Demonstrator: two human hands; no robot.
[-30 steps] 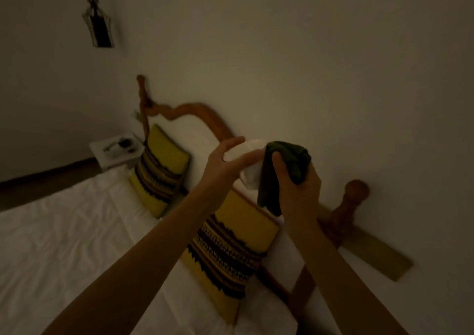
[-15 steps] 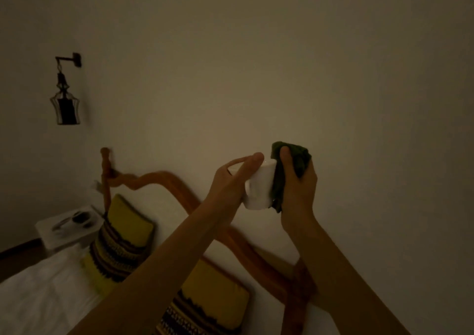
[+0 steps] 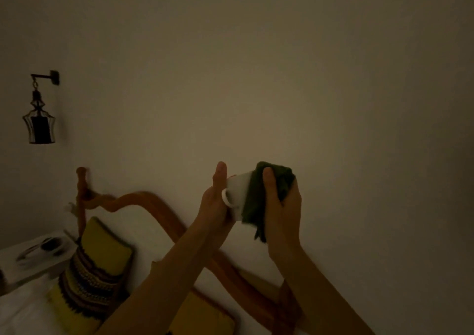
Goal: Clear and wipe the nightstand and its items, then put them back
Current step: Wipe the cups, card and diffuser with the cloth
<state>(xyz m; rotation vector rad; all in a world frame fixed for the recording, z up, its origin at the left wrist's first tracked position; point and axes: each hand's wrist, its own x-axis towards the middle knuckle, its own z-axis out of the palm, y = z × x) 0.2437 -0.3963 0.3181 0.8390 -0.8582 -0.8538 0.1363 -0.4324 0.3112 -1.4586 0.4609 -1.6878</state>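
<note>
A white cup [image 3: 237, 193] with a small handle is held up in front of the wall, tilted, its handle facing me. My left hand [image 3: 216, 201] grips it from the left, thumb raised along its rim. My right hand [image 3: 280, 206] presses a dark green cloth [image 3: 256, 201] against the cup's right side; the cloth covers that side and hangs below it. A white nightstand [image 3: 38, 263] stands at the far lower left beyond the bed, with a dark small object and a spoon-like item on it.
A wooden curved headboard [image 3: 154, 201] runs under my arms along the wall. Two yellow patterned pillows [image 3: 97, 265] lean against it on the white bed [image 3: 23, 314]. A dark lantern lamp [image 3: 39, 122] hangs on the wall at upper left.
The view has tilted upward, so bed and pillows sank lower. The cup has turned in my left hand, its handle now showing, while the cloth stays pressed on its right side.
</note>
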